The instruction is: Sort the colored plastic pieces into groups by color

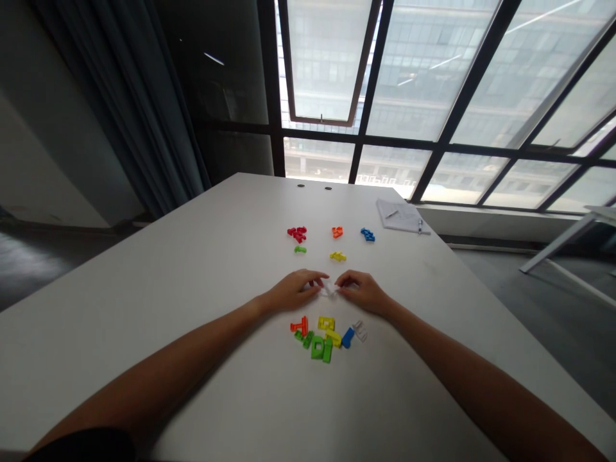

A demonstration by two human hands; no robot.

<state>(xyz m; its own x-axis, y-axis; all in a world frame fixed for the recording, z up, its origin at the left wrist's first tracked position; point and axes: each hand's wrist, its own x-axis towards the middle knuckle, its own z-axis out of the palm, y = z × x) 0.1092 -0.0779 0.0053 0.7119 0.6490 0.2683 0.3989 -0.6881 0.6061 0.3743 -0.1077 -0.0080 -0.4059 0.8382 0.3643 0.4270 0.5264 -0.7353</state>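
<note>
My left hand [296,290] and my right hand [363,292] rest over the middle of the table, facing each other. Between their fingertips are small white plastic pieces [329,288], their exact shape too blurred to make out. Thumb and fingers of each hand are closed at the edge of the white pieces. Nearer to me lies a loose group of plastic pieces: an orange piece [299,326], a yellow piece [326,323], a green piece with a square hole [317,347], a blue piece [348,337] and a clear whitish piece [360,330].
Beyond my hands lie red pieces [297,233], a small green piece [300,249], orange pieces [337,231], yellow pieces [337,256] and blue pieces [367,235]. Paper sheets [402,218] with pens are at the white table's [202,256] far right edge, before the windows.
</note>
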